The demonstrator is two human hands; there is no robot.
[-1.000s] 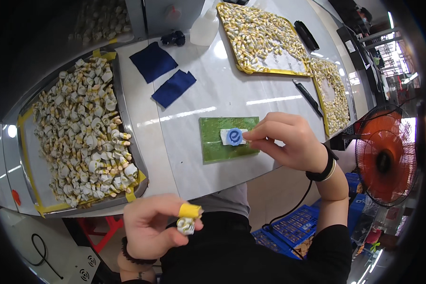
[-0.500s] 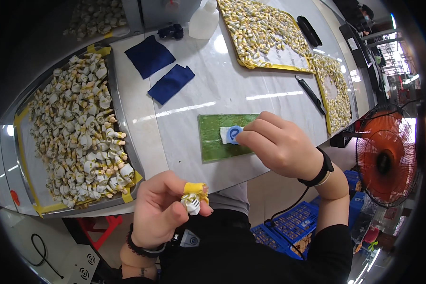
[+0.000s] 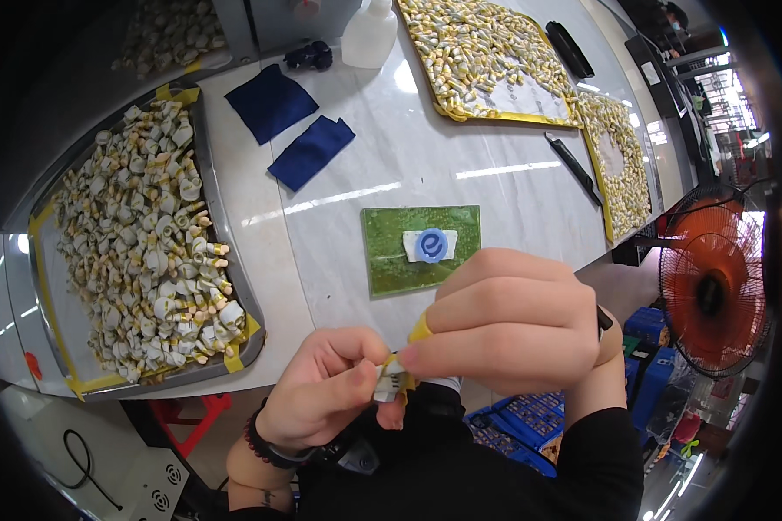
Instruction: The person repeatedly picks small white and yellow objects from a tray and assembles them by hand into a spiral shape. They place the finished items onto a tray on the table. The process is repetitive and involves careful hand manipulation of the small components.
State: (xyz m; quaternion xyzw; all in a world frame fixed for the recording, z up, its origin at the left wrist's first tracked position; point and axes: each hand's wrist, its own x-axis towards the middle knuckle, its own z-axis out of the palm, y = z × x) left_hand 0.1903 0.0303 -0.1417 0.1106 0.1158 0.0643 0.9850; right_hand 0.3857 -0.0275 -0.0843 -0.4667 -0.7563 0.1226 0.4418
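Note:
My left hand pinches a small white and yellow part in front of my chest. My right hand has closed on the same part from the right; a yellow fingertip cover shows on one finger. Just beyond my hands a green mat lies on the white table, with a white label carrying a blue round sticker on it. At the left, a metal tray is heaped with several similar white and yellow parts.
Two dark blue cloths lie behind the mat. Yellow-edged trays of more parts sit at the back and right. A white bottle, a black pen-like tool and an orange fan are nearby.
My right hand left the mat and came down to meet my left hand. Both hands now hold the small part, raised closer to the camera.

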